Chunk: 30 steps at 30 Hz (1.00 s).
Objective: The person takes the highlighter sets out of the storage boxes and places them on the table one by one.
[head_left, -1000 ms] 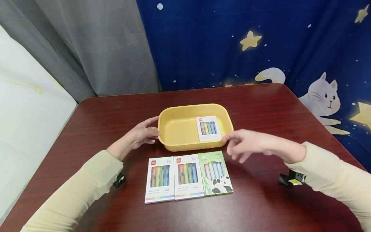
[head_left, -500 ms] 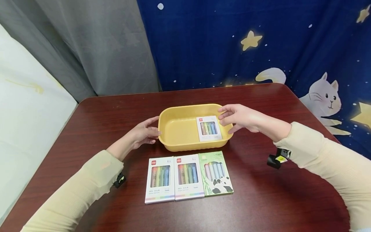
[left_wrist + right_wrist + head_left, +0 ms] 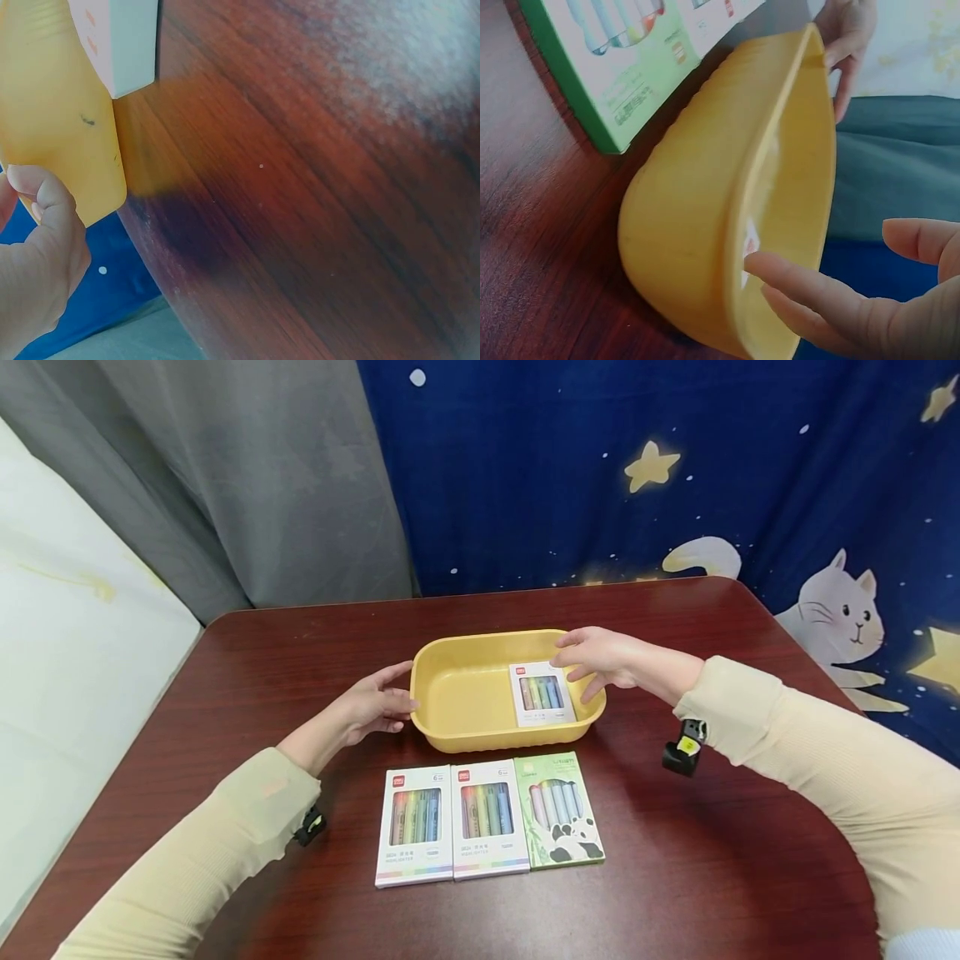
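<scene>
A yellow plastic basin [image 3: 461, 697] stands mid-table, with one white box of highlighters [image 3: 542, 693] lying in its right half. At the basin's left end, my left hand [image 3: 367, 706] rests its fingertips against the rim. My right hand [image 3: 603, 657] hovers over the right end, fingers spread and reaching inside, near the box's right edge. In the right wrist view those fingertips [image 3: 761, 264] overlap the little of the box that shows; contact is unclear. In front lie two white highlighter boxes [image 3: 414, 825] [image 3: 490, 818] and a green panda-printed box of pens [image 3: 558, 810], side by side.
The dark red wooden table [image 3: 315, 635] has rounded far corners. Behind it hang a grey curtain [image 3: 300, 485] and a blue curtain [image 3: 525, 460] with stars and a cat. White fabric [image 3: 67, 610] is at the left.
My right hand has moved from the basin's front right corner up and over its right end, then slightly left over the box inside. My left hand and the boxes stay put.
</scene>
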Available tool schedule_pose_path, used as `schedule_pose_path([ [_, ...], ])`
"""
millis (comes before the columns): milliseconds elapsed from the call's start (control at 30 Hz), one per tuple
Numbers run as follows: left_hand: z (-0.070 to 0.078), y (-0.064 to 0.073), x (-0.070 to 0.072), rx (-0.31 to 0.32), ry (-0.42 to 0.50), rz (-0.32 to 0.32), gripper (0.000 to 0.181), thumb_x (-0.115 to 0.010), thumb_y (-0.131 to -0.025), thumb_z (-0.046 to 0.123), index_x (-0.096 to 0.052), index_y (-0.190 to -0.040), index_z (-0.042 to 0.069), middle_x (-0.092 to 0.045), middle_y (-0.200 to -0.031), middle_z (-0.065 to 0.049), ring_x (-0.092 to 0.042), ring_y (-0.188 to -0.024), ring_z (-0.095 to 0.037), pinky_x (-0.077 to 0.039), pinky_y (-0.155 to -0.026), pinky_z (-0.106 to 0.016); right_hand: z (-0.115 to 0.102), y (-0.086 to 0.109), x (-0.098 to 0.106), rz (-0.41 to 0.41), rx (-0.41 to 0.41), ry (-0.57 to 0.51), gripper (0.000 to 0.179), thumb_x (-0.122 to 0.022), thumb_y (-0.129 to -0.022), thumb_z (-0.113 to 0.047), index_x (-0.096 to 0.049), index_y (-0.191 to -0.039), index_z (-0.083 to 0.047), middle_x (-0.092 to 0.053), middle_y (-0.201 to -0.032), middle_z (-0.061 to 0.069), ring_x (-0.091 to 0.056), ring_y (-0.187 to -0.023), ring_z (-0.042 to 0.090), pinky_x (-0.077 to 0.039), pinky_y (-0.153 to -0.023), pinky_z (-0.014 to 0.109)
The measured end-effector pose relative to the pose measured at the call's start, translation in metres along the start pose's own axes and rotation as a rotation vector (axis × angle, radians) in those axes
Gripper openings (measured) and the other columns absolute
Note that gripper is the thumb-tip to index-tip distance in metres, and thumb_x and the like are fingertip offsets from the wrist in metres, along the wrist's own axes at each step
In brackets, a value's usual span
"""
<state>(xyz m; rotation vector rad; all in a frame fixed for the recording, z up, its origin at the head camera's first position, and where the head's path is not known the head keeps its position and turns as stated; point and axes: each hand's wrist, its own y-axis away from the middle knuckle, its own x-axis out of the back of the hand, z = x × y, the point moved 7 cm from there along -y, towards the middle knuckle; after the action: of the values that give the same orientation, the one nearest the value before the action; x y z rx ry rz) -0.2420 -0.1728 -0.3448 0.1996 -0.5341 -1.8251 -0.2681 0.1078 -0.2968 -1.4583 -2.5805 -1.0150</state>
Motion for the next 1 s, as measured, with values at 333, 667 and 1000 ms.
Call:
schedule_pose_path([
  [333, -0.001, 0.0, 0.001, 0.0, 0.005, -0.002, 0.073, -0.057, -0.088, 0.004, -0.018, -0.147, 0.022, -0.053, -0.113, -0.015, -0.056, -0.071, -0.012, -0.049, -0.06, -0.021, 0.01, -0.023, -0.003, 0.021, -0.097, -0.017, 0.063, -0.044, -0.094, -0.021, -0.011, -0.145, -0.004, -0.017, -0.149, 0.017, -0.028, -0.13, 0.042, -0.046, -0.084, 0.054],
  [667, -0.001, -0.001, 0.001, -0.001, 0.009, -0.001, 0.073, -0.056, -0.088, 0.004, -0.018, -0.147, 0.023, -0.052, -0.116, -0.017, -0.056, -0.071, -0.012, -0.048, -0.06, -0.021, 0.013, -0.035, -0.012, -0.023, -0.151, -0.07, 0.056, -0.044, -0.094, -0.022, -0.018, -0.141, -0.005, -0.018, -0.146, 0.017, -0.022, -0.13, 0.047, -0.041, -0.084, 0.062],
  [1000, -0.002, -0.001, 0.003, -0.003, 0.012, -0.002, 0.072, -0.057, -0.088, 0.004, -0.019, -0.147, 0.023, -0.052, -0.115, -0.017, -0.057, -0.074, -0.015, -0.049, -0.06, -0.021, 0.014, -0.048, -0.015, -0.029, -0.21, -0.057, 0.059, -0.041, -0.095, -0.025, -0.015, -0.145, -0.01, -0.012, -0.149, 0.015, -0.016, -0.132, 0.046, -0.036, -0.085, 0.067],
])
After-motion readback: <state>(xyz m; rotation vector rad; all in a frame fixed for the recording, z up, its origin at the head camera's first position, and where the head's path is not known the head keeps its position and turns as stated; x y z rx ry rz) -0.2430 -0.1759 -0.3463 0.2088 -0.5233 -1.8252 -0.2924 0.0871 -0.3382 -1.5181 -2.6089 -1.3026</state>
